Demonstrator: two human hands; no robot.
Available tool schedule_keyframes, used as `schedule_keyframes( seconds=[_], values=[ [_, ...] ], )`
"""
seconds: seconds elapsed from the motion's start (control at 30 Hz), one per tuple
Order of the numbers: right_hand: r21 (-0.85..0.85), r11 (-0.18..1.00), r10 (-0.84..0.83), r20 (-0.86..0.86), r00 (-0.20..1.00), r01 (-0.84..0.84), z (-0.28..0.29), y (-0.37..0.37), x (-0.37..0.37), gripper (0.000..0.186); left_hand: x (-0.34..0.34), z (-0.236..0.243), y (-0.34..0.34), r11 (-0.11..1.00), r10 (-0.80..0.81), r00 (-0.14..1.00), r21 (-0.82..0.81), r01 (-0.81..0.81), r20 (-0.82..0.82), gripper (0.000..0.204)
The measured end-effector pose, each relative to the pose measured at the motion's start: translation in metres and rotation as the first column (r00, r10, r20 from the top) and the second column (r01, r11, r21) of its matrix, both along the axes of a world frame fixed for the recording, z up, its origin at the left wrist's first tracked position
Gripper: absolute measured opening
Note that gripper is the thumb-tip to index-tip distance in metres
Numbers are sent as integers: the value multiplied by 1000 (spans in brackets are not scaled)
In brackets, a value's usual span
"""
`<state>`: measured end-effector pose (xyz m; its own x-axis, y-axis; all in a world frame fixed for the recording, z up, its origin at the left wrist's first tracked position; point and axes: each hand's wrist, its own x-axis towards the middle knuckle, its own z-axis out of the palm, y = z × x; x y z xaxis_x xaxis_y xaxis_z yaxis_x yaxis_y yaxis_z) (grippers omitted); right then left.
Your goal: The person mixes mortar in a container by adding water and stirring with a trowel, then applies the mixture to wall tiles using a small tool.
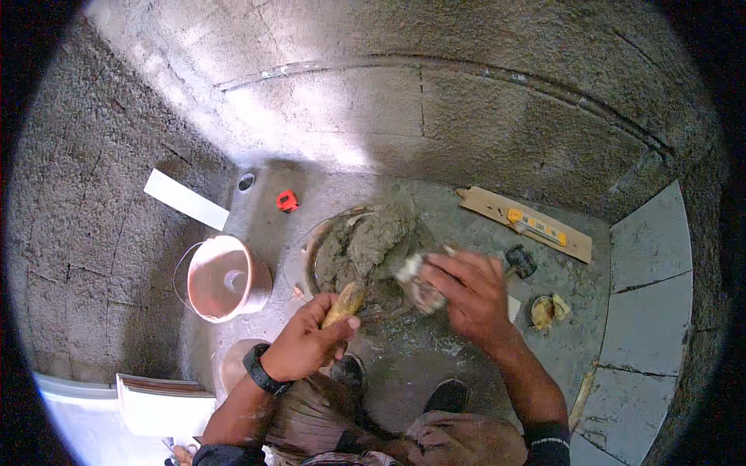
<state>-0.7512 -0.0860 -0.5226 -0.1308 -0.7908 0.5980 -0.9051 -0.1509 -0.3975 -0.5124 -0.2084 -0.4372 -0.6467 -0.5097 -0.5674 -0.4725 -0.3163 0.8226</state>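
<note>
My left hand [307, 342] is wrapped round the yellowish wooden handle [342, 304] of a trowel. Grey wet mortar [378, 235] lies heaped over where the blade would be, so I cannot make out its outline. Beneath it sits a round, shallow mixing pan [309, 256] holding more mortar. To the right of the pan, my right hand [474, 299] is closed on a crumpled, whitish-brown rag [423, 287], blurred by motion. The rag is close to the mortar; whether they touch is unclear.
A pinkish bucket [260, 291] stands left, with a red tape measure [287, 200] beyond it. On the right are a wooden board [575, 245], a yellow level [536, 227], a black mallet [521, 262] and a small tin [542, 312]. Light tiles [645, 326] line the right wall.
</note>
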Motion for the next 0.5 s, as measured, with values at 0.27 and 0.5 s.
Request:
schedule_keyframes(
  seconds=[0.27,0.5],
  values=[
    [-39,999,18,-48,999,-20,-21,-55,2,37,5,-17,-9,999,-4,998,45,6,-64,20],
    [62,998,35,-58,998,-32,-36,-54,10,40,3,-13,-14,994,63,995,89,-56,-72,17]
  ],
)
